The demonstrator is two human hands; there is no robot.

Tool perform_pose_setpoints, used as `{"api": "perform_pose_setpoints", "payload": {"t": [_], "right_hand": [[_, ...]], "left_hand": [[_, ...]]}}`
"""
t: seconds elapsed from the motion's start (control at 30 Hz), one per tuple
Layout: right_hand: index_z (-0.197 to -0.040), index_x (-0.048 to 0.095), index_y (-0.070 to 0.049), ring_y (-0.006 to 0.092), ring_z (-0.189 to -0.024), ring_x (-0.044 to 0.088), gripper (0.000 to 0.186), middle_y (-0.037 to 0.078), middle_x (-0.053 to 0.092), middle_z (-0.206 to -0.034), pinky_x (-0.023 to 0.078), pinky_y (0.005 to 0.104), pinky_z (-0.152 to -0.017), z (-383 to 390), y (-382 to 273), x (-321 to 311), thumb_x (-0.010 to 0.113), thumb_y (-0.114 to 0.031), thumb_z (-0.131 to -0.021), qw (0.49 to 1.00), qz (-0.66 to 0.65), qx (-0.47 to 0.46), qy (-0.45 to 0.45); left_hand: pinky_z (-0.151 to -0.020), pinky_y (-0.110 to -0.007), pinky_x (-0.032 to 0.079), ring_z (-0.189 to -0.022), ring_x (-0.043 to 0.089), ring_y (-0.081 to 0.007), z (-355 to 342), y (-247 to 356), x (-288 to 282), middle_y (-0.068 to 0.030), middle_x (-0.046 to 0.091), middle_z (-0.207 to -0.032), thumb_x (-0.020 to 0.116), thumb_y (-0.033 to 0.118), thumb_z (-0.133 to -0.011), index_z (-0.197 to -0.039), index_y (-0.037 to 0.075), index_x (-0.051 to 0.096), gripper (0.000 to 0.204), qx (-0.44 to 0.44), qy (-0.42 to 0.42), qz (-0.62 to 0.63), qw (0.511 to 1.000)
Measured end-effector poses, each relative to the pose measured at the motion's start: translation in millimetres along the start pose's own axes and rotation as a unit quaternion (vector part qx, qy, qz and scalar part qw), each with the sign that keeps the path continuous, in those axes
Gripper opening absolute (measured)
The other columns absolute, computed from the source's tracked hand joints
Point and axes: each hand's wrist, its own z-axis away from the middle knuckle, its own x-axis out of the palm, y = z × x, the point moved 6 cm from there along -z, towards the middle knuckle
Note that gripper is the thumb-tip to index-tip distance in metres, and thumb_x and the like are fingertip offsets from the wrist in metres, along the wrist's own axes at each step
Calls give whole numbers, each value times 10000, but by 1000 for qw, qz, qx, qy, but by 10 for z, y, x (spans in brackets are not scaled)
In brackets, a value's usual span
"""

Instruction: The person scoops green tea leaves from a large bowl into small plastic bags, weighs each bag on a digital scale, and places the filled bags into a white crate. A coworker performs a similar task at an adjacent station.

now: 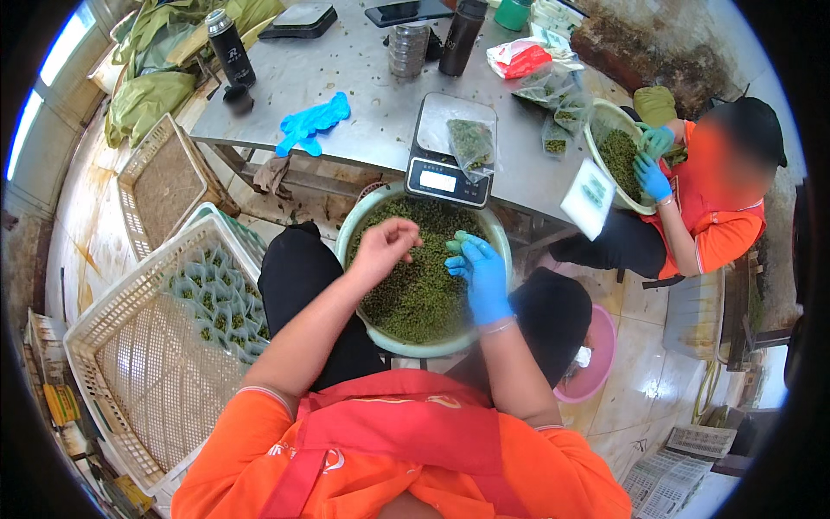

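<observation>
My bare left hand [393, 246] hangs over the left half of a pale green basin [494, 229] of small green granules [406, 307], its fingers curled; what they hold, if anything, is too small to tell. My right hand [475, 272], in a blue glove with green-stained fingertips, is bent over the basin's right side, fingers drawn in around something I cannot make out. Just beyond the basin, a digital scale [432, 177] on the steel table [333, 147] carries a clear bag of green granules [469, 138]. A loose blue glove [313, 121] lies left of the scale.
A co-worker [709, 216] works at another basin [618, 156] on the right. White crates [91, 346], one holding filled bags [216, 303], stand left. A pink basin [592, 363] sits right of my knee. Bottles [229, 56], bags [562, 112] and a white tray [588, 199] are on the table.
</observation>
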Motion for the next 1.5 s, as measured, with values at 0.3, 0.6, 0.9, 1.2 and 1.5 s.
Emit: {"api": "perform_pose_setpoints", "payload": {"t": [0.3,0.6,0.9,1.2,1.5], "right_hand": [[-1199,555,-21,134,-773,603,310,101,580,-1178,494,254,-699,-90,-716,110,527,-98,-900,916,270,-293,49],[-1088,615,-33,268,-956,623,276,162,630,-1062,482,319,-831,-523,-916,263,620,-119,-825,826,414,-370,101],[-976,667,-114,343,-888,603,224,139,625,-1019,485,414,-779,-652,458,-294,652,-201,-770,775,619,-129,-1],[-974,576,-9,191,-710,642,196,115,635,-840,516,291,-606,-529,416,-285,619,-109,-811,965,246,84,-27],[-978,571,-10,164,-652,639,141,103,644,-818,518,254,-556,-139,-16,69,569,-63,-848,988,68,76,-112]], "left_hand": [[-563,-211,467,-674,568,-74,-520,593,-1273,-55,640,-824,536,123,-904,-1046,10,562,183,142,276,-56,949],[-562,-207,477,-696,575,-57,-468,545,-760,-31,648,-833,564,106,-893,-1030,15,579,164,93,203,-132,966],[-564,-209,486,-694,587,-51,-409,588,-602,-23,653,-799,573,119,-885,-1004,16,600,160,88,166,-223,957],[-638,-308,495,-692,643,-197,-337,438,-420,-64,673,-820,628,233,-807,-960,123,644,189,98,102,-322,936],[-595,-262,512,-623,618,-103,-64,197,270,-78,670,-860,624,150,-835,-1081,58,610,263,-21,-156,-229,961]]}}
